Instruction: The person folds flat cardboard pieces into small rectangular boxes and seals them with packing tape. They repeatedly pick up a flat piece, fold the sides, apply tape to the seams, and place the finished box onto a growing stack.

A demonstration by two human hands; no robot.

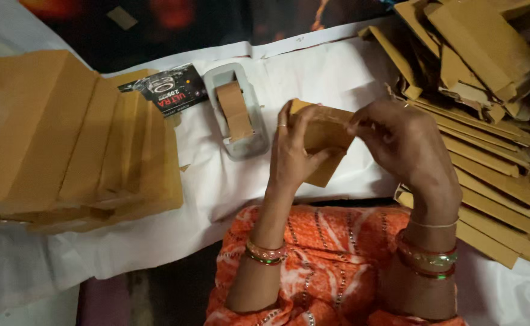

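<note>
Presently, a white sheet (313, 72) covers the table. Along its left edge stands a tall row of folded brown cardboard boxes (66, 139), leaning one against the next. Along the right edge lies a loose heap of flat brown cardboard blanks (488, 151), overlapping and untidy. Toward the far edge, near the middle, rests a grey tape dispenser (236, 111) with brown tape across it, just beside a dark printed card (168, 89). Above the near middle of the table, both hands hold one small cardboard box (324, 136). The left hand (292, 151) closes its grip around the box's left side. The right hand (406, 142) pinches the upper right edge, fingers curled tight.
</note>
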